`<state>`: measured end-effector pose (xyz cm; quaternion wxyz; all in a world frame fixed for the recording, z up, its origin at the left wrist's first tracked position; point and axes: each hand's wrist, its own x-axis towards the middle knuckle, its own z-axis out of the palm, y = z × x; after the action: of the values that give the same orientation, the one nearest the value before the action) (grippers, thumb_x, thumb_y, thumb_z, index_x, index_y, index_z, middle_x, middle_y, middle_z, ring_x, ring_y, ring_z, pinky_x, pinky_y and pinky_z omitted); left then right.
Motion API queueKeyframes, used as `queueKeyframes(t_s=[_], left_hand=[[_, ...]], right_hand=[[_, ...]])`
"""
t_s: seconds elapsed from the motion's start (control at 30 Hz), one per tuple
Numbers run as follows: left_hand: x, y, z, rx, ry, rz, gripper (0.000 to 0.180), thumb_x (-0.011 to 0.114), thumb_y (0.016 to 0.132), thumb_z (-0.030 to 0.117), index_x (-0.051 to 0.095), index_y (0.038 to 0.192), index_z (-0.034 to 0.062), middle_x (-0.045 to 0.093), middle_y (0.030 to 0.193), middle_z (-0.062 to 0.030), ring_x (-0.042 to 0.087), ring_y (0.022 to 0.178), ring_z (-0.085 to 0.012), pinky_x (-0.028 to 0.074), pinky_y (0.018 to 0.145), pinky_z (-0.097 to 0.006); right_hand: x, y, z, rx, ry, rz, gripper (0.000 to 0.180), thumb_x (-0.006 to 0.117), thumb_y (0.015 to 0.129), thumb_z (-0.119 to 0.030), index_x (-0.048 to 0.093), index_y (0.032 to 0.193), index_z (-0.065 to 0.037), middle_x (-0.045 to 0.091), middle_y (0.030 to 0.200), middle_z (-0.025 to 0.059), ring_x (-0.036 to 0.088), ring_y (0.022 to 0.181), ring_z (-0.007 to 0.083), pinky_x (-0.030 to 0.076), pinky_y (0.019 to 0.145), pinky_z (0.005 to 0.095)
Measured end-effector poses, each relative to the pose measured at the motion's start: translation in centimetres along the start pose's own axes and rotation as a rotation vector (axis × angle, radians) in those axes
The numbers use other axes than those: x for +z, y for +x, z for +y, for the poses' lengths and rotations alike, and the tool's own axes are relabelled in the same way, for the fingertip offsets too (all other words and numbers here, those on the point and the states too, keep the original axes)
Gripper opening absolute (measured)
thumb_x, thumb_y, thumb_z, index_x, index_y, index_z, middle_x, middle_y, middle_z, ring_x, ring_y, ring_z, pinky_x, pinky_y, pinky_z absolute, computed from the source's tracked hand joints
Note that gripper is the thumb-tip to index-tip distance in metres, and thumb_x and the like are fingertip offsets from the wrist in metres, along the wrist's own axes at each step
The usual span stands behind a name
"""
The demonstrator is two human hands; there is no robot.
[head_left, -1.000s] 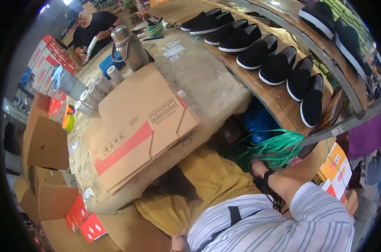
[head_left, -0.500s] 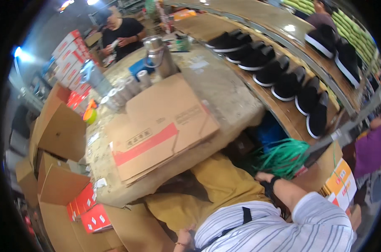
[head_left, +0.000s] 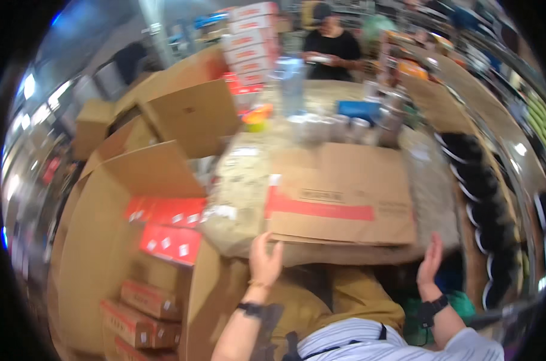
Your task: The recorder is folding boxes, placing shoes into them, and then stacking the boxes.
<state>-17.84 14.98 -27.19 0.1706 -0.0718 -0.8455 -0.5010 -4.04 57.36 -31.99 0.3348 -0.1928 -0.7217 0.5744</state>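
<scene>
A folded-flat brown cardboard carton with a red stripe lies on the covered work table. At the carton's near left corner is my left hand, fingers raised and apart; whether it touches the cardboard I cannot tell. My right hand is held up by the table's front edge, right of the carton, with fingers stretched out and nothing in it. Both wrists carry dark bands. Left of the table stands a large open carton with red shoe boxes and several brown boxes in it.
Black shoes with white soles line a shelf on the right. On the table's far part stand several pale rolls, a steel flask, a clear bottle and an orange-and-green item. A co-worker stands beyond.
The view has swung left, bringing the open carton further in. Both my hands have risen from beside my body to the table's front edge. The flat carton still lies on the table.
</scene>
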Motion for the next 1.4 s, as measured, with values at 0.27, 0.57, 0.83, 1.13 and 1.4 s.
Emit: queueKeyframes(t_s=[0.27,0.57,0.83,1.13,1.4], left_hand=[[4.3,6.1,-4.2,-0.108,0.037,0.081,0.063,0.058,0.086,0.028,0.034,0.138,0.0035,0.041,0.138,-0.0200,0.038,0.128,-0.0330,0.032,0.105,-0.039],[3.9,5.2,-5.1,-0.153,-0.281,0.270,0.036,0.042,0.094,0.020,0.056,0.121,0.0001,0.059,0.120,-0.0175,0.055,0.113,-0.0302,0.043,0.095,-0.035],[3.3,4.7,-4.4,0.026,-0.070,0.137,0.041,0.037,0.096,0.021,0.047,0.131,0.0012,0.050,0.131,-0.0189,0.050,0.120,-0.0300,0.040,0.099,-0.036],[-0.5,14.0,-4.0,0.307,-0.015,0.062,0.043,0.041,0.094,0.026,0.050,0.127,0.0015,0.049,0.131,-0.0196,0.042,0.125,-0.0354,0.030,0.105,-0.044],[1.0,15.6,-8.8,0.110,0.273,0.048,0.046,0.042,0.089,0.022,0.045,0.131,0.0029,0.050,0.127,-0.0199,0.043,0.120,-0.0372,0.028,0.104,-0.047]], right_hand=[[7.0,7.1,1.7,0.072,0.144,-0.165,0.053,0.034,0.100,-0.035,0.033,0.139,0.000,0.031,0.146,0.0102,0.029,0.134,0.0219,0.023,0.109,0.0334],[8.8,5.9,-0.2,0.166,0.085,-0.192,0.049,0.037,0.099,-0.032,0.036,0.138,-0.001,0.038,0.141,0.0102,0.035,0.130,0.0211,0.026,0.107,0.0331],[7.4,6.0,1.4,0.095,-0.024,-0.147,0.046,0.038,0.099,-0.031,0.041,0.133,0.001,0.044,0.134,0.0108,0.039,0.126,0.0211,0.028,0.105,0.0338],[7.8,14.1,-3.7,-0.118,-0.218,-0.151,0.033,0.040,0.099,-0.028,0.059,0.102,-0.002,0.053,0.109,0.0062,0.048,0.106,0.0198,0.035,0.094,0.0310],[25.7,15.8,-9.6,-0.505,-0.205,-0.641,0.014,0.057,0.087,-0.015,0.063,0.095,-0.005,0.044,0.116,0.0121,0.043,0.110,0.0258,0.035,0.094,0.0353]])
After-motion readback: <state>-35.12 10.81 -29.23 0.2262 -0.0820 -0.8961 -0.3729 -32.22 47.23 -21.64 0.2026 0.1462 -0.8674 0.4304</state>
